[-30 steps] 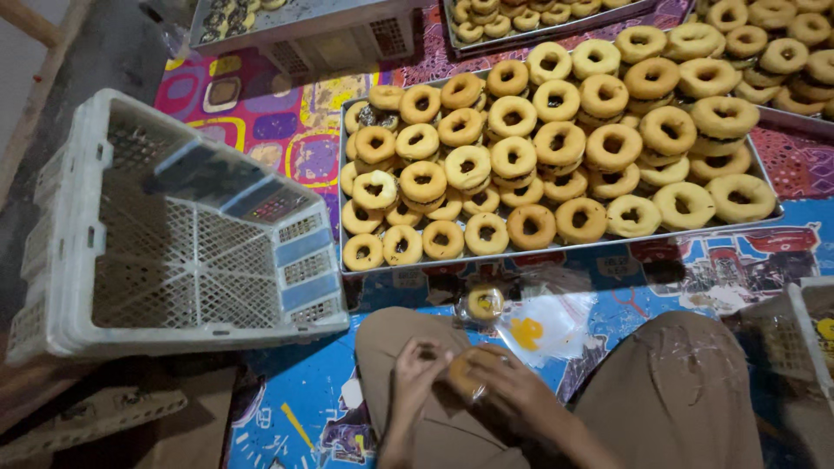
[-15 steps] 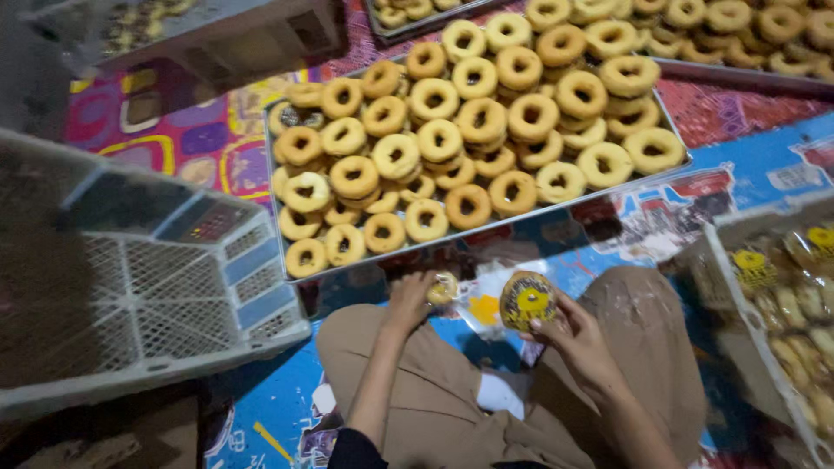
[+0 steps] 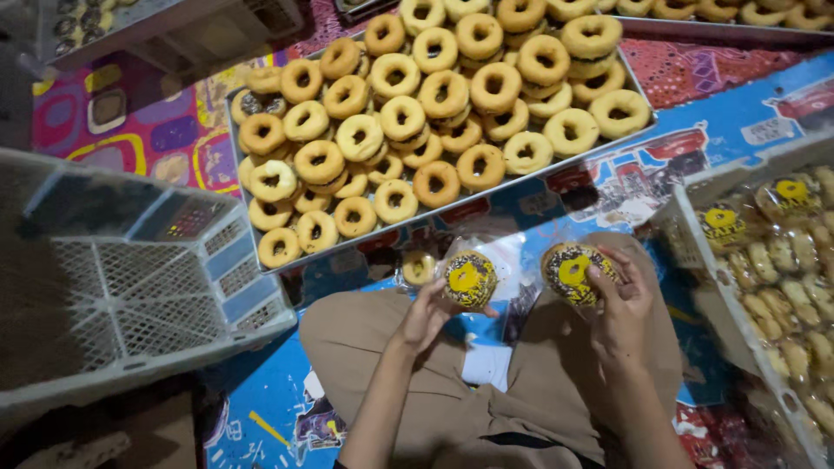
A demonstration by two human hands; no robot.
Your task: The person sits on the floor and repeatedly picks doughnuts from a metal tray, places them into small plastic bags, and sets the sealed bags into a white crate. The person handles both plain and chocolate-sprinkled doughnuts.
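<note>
I sit cross-legged in tan trousers on a colourful mat. My left hand (image 3: 427, 314) holds a doughnut wrapped in clear plastic with a yellow round label (image 3: 470, 279). My right hand (image 3: 618, 306) grips a second wrapped, labelled doughnut (image 3: 571, 271) over my right knee. Both packs are raised side by side just in front of me. A metal tray (image 3: 246, 221) piled with several plain golden ring doughnuts (image 3: 434, 104) lies right beyond my hands. One loose wrapped doughnut (image 3: 418, 267) rests on the mat by the tray's near edge.
A white plastic lattice crate (image 3: 148, 287) stands on my left. On my right a crate (image 3: 695, 217) holds several wrapped doughnuts (image 3: 782, 252). More trays of doughnuts (image 3: 721, 10) lie at the far edge. A white scrap (image 3: 486, 365) sits between my legs.
My view swung down and right. My hands separated: the right one carried a wrapped doughnut rightward, and the left one picked up a second wrapped doughnut from near the tray.
</note>
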